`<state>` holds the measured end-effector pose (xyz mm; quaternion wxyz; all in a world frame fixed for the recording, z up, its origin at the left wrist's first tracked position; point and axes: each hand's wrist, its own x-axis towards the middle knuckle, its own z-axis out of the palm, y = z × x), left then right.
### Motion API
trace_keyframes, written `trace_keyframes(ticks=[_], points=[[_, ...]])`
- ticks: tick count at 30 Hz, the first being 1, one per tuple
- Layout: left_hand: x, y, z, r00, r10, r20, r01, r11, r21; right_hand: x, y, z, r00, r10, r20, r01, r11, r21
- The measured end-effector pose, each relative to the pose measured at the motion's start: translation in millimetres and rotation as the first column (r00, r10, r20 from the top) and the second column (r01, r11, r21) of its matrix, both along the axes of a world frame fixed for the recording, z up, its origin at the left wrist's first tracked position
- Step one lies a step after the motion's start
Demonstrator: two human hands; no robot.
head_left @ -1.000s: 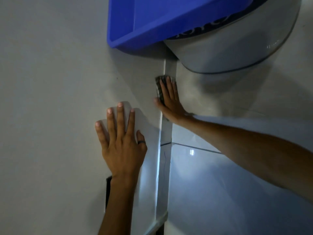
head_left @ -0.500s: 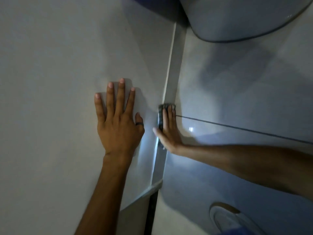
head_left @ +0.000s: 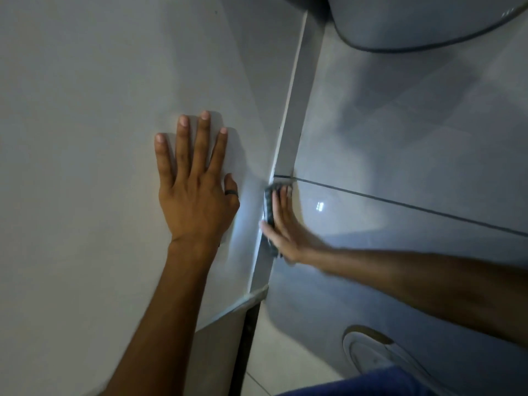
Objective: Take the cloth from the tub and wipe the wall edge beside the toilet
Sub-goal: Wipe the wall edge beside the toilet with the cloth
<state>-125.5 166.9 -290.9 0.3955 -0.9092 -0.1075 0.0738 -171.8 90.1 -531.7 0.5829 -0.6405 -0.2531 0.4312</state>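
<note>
A narrow wall edge (head_left: 288,138) runs from top centre down to the floor, between the white wall and the grey tiled side. My right hand (head_left: 285,227) presses a dark grey cloth (head_left: 269,207) flat against this edge, just below a dark grout line. Only the cloth's left rim shows past my fingers. My left hand (head_left: 197,192) lies flat on the white wall (head_left: 100,138) to the left of the edge, fingers spread, a dark ring on the thumb. The toilet's (head_left: 414,21) rounded underside shows at the top right. The tub is out of view.
A dark grout line (head_left: 400,202) crosses the grey tiles (head_left: 414,138) to the right. A round floor drain (head_left: 371,352) sits at the bottom right, beside a bit of blue fabric (head_left: 371,384). A dark gap (head_left: 248,332) runs below the wall's bottom corner.
My right hand has slid the cloth down the edge, away from the toilet to the grout line. The view has tilted down; the blue tub has left the frame. My left hand stays planted.
</note>
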Motion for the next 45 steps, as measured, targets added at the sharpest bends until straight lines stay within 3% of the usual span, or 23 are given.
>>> trace_keyframes(ticks=[3,6,14,18,23,31,34,37,41,45], points=[[0.3,-1.9,-2.2,1.0,0.003,0.008,-0.003,1.0,-0.016,60.4,20.7,15.0,0.975,-0.222,-0.002,0.222,0.975,-0.034],[0.6,0.4,-1.4,1.0,-0.007,0.02,0.007,1.0,-0.014,104.6,32.9,16.8,0.941,-0.338,0.008,0.338,0.94,-0.051],[9.7,-2.2,-0.8,0.999,-0.016,0.033,0.018,0.998,-0.056,105.7,31.7,16.4,0.938,-0.342,0.055,0.345,0.937,-0.052],[22.7,0.9,-1.3,0.997,-0.039,0.062,0.043,0.997,-0.059,34.7,13.2,10.4,0.99,-0.141,0.011,0.141,0.99,-0.029],[27.1,1.5,-3.5,0.996,-0.049,0.07,0.05,0.999,-0.015,-63.1,-17.6,-23.7,0.956,0.245,0.162,-0.252,0.967,0.024],[26.2,4.9,-6.9,0.993,-0.07,0.099,0.07,0.998,0.005,-64.1,-19.3,-32.2,0.922,0.334,0.197,-0.352,0.934,0.062],[25.7,5.9,-7.5,0.993,-0.071,0.093,0.07,0.997,0.017,-33.2,-16.9,-26.3,0.959,0.177,0.223,-0.196,0.978,0.065],[25.6,8.0,-8.6,0.994,-0.07,0.087,0.069,0.998,0.011,20.6,10.2,-12.7,0.982,-0.16,0.099,0.155,0.986,0.063],[24.0,12.1,-11.5,0.991,-0.077,0.107,0.077,0.997,-0.003,93.2,43.3,-4.7,0.903,-0.421,0.083,0.42,0.907,0.034],[25.3,14.8,-13.8,0.989,-0.108,0.103,0.106,0.994,0.021,170.8,62.7,-15.9,0.754,-0.652,0.081,0.646,0.758,0.086]])
